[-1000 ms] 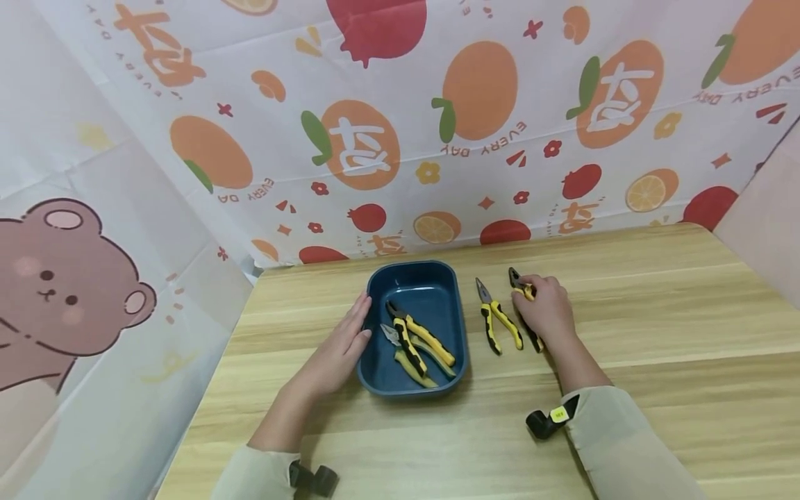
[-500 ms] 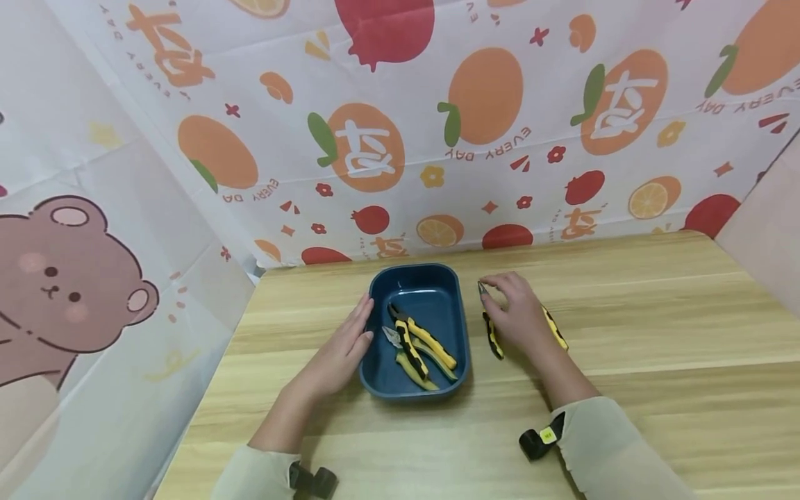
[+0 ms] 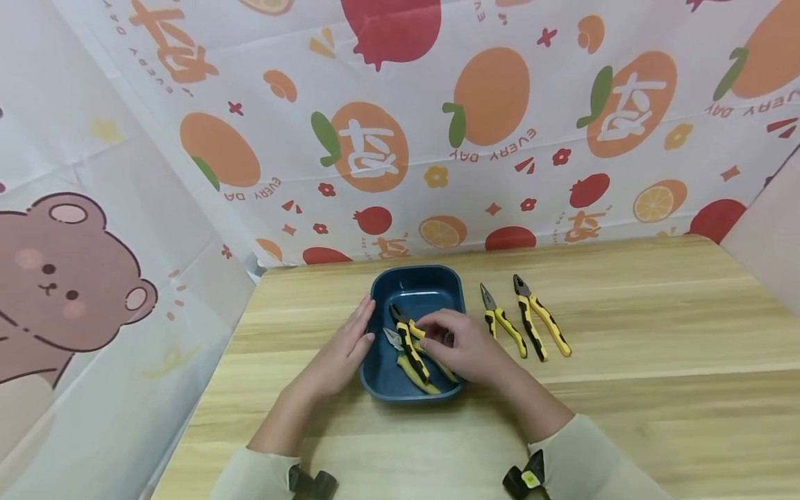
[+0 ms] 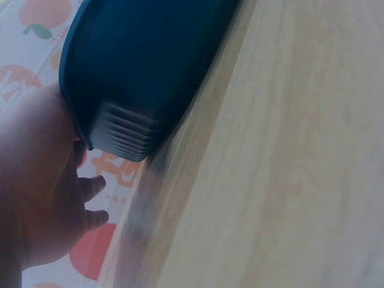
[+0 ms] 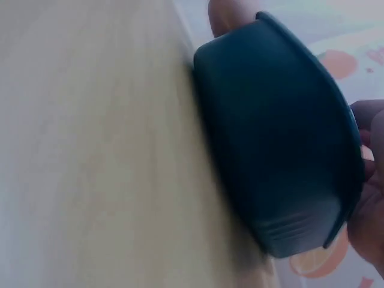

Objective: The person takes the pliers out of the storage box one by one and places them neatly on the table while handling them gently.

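My left hand (image 3: 344,347) lies with straight fingers along the left wall of a dark blue tray (image 3: 409,398). Inside the tray, diagonal cutting pliers (image 3: 412,355) with black jaws and yellow-black handles lie across silver-jawed pliers (image 3: 412,375) with yellow handles. My right hand (image 3: 465,345) reaches over the tray's right rim, thumb and fingertips pinching the upper pliers' right handle, which it partly covers. The right wrist view shows the tray's outer wall (image 5: 270,120), with the right fingers (image 5: 366,120) bent over its rim; the pliers are hidden there.
Right of the tray, needle-nose pliers (image 3: 489,300) and combination pliers (image 3: 525,293) lie on the wooden table (image 3: 656,347) with handles spread, jaws toward the back. A fruit-patterned cloth (image 3: 475,194) hangs behind the table's far edge, and a bear-patterned cloth (image 3: 75,278) at the left.
My right hand has moved left, from the combination pliers past the needle-nose pliers and into the tray. The combination pliers' handles now show spread. My left hand has stayed at the tray.
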{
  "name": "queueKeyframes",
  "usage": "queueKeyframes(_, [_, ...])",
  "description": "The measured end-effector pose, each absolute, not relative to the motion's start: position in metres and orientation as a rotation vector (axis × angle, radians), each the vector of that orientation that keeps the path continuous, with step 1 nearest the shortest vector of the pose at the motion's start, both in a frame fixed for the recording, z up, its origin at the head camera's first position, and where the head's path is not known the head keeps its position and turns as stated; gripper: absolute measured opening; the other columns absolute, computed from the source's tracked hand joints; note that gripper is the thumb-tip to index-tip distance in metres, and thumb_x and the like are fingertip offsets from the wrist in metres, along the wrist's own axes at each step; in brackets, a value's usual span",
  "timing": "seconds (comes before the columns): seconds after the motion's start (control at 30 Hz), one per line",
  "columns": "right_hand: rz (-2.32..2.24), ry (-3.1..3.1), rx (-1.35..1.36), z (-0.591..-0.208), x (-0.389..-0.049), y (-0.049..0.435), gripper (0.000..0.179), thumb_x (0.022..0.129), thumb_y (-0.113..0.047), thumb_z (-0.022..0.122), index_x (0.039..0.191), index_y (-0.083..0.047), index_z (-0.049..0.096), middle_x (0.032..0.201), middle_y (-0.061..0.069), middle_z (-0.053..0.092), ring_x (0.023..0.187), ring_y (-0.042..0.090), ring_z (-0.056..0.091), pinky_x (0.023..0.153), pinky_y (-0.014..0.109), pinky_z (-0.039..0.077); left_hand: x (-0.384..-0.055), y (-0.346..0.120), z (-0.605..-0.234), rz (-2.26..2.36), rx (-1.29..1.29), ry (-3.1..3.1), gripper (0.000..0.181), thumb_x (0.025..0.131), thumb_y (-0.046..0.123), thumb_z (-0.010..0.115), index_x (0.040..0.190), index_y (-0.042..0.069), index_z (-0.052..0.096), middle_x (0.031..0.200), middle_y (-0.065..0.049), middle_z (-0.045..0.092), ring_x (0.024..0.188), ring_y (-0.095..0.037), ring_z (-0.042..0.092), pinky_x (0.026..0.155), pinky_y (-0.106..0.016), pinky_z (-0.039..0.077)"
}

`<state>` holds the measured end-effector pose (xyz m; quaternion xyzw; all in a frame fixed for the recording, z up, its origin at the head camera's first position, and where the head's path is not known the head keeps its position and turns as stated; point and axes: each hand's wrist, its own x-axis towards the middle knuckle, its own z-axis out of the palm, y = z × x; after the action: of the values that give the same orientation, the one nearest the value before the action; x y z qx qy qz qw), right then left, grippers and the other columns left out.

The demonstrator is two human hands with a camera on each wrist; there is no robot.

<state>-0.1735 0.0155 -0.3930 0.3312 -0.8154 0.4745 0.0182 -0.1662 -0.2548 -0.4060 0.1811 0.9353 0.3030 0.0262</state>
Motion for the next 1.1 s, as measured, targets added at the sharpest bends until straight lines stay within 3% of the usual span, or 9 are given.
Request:
queueKeyframes(0.13, [1.168, -2.611, 0.863, -0.399, -0.167, 0.001, 0.018, 0.092, -0.023, 0.068, 0.106, -0.012, 0.071, 0.085, -0.004, 0.064, 0.072, 0.008, 0.055, 0.061, 0.022, 0.050, -0.164, -0.253, -0.407, 0.933, 0.545, 2.883, 0.057, 0.107, 0.025, 0.036, 0.159, 0.016, 0.014, 0.167, -0.001, 0.006, 0.153, -0.023, 0.009, 0.120, -0.052, 0.019])
queueKeyframes(0.4, [0.736, -2.879, 0.672, -0.403, -0.167, -0.015, 0.038, 0.092, -0.036, 0.067, 0.123, -0.015, 0.064, 0.109, 0.007, 0.066, 0.077, 0.016, 0.062, 0.070, 0.036, 0.059, -0.161, -0.244, -0.411, 0.943, 0.543, 2.847, 0.057, 0.106, 0.022, 0.038, 0.158, 0.013, 0.019, 0.167, 0.001, 0.008, 0.153, -0.023, 0.012, 0.120, -0.051, 0.021])
queueKeyframes(0.67, [0.514, -2.882, 0.739, -0.407, -0.168, -0.017, 0.037, 0.091, -0.038, 0.066, 0.124, -0.021, 0.065, 0.108, 0.004, 0.063, 0.090, 0.020, 0.058, 0.072, 0.036, 0.055, -0.161, -0.245, -0.406, 0.926, 0.533, 2.849, 0.057, 0.107, 0.025, 0.037, 0.159, 0.016, 0.018, 0.167, 0.003, 0.007, 0.153, -0.020, 0.011, 0.119, -0.051, 0.022])
queueKeyframes(0.93, [0.337, -3.023, 0.889, -0.400, -0.171, -0.025, 0.061, 0.087, -0.063, 0.061, 0.135, -0.026, 0.059, 0.124, 0.006, 0.063, 0.106, 0.025, 0.062, 0.087, 0.048, 0.054, -0.162, -0.252, -0.404, 0.941, 0.508, 2.863, 0.057, 0.107, 0.027, 0.036, 0.159, 0.020, 0.015, 0.166, 0.007, 0.005, 0.153, -0.019, 0.010, 0.120, -0.051, 0.021])
queueKeyframes(1.1, [0.313, -3.046, 0.896, -0.394, -0.172, -0.028, 0.062, 0.085, -0.060, 0.065, 0.138, -0.030, 0.056, 0.128, 0.006, 0.061, 0.103, 0.027, 0.064, 0.087, 0.049, 0.054, -0.163, -0.255, -0.403, 0.954, 0.504, 2.872, 0.057, 0.107, 0.027, 0.035, 0.160, 0.022, 0.014, 0.166, 0.010, 0.004, 0.153, -0.018, 0.009, 0.120, -0.051, 0.020])
